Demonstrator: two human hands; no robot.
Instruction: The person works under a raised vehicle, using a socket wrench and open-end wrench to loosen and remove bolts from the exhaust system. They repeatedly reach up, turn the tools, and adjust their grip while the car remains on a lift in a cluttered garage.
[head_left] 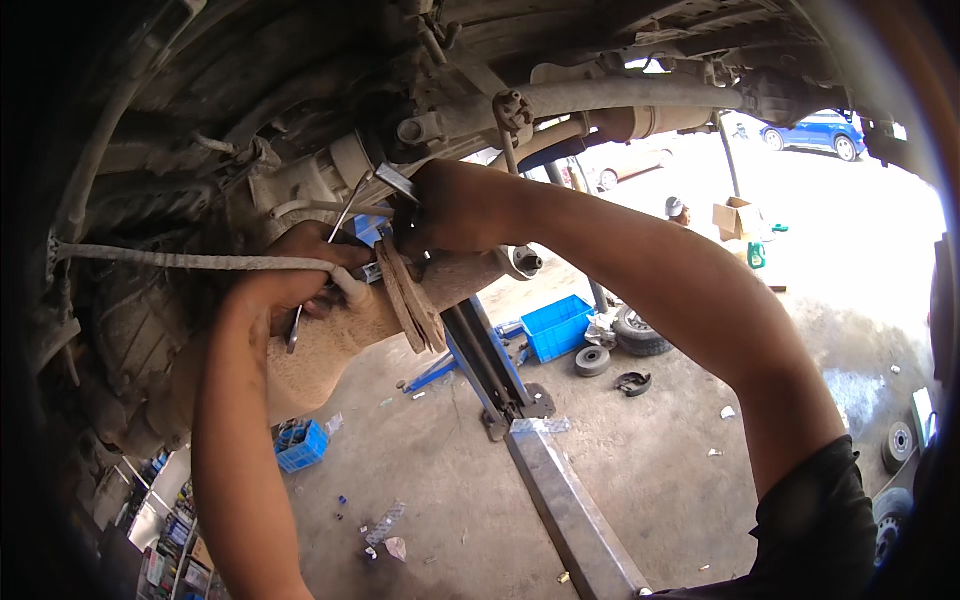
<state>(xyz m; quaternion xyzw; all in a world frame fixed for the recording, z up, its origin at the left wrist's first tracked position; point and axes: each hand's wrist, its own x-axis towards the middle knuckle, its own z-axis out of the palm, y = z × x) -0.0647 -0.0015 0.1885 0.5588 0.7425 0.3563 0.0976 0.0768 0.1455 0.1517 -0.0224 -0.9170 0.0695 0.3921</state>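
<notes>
I am reaching up with both arms to a dusty exhaust pipe under a raised vehicle. My left hand is closed around a slim, shiny wrench, whose ends stick out above and below the fingers. Just right of it, my right hand is closed at the pipe's bolted flange. A flat metal bar-like tool juts from its grip; the rest of that tool is hidden by the fingers. Between the hands, the bolt area is partly covered.
A ribbed hose crosses by my left wrist. Below stands a blue-and-grey lift post. Blue crates, a tyre and litter lie on the floor. A person is farther off, near a cardboard box.
</notes>
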